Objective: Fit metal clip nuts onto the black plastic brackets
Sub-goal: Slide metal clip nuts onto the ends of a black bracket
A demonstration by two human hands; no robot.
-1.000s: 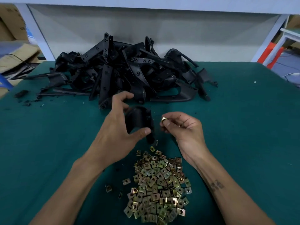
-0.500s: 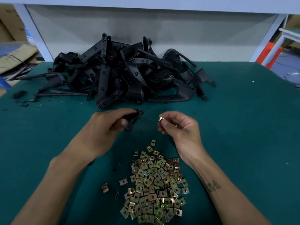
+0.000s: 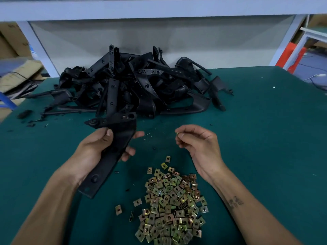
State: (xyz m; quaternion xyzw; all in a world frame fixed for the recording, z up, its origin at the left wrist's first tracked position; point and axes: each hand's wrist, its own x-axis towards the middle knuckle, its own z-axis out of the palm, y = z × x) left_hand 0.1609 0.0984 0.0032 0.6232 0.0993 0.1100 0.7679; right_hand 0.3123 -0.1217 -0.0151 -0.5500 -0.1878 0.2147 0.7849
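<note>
My left hand (image 3: 99,147) grips a long black plastic bracket (image 3: 113,149) above the green table, thumb on top and fingers curled beneath. The bracket runs from its wide top end down toward my wrist. To its right, my right hand (image 3: 196,144) pinches one brass-coloured clip nut (image 3: 178,133) between thumb and fingertips, a short gap away from the bracket. A heap of loose clip nuts (image 3: 169,202) lies in front of me between my forearms. The pile of black brackets (image 3: 134,85) sits at the back of the table.
The green table mat (image 3: 265,138) stretches to the right. Small black plastic bits (image 3: 24,114) lie at the left near the edge. A white frame post (image 3: 40,50) and cardboard boxes (image 3: 10,46) stand behind the left side. A few stray nuts (image 3: 118,209) lie left of the heap.
My left hand has turned the bracket over, so its full long face now shows and it reaches down along my wrist. My right hand keeps the clip nut pinched in about the same place.
</note>
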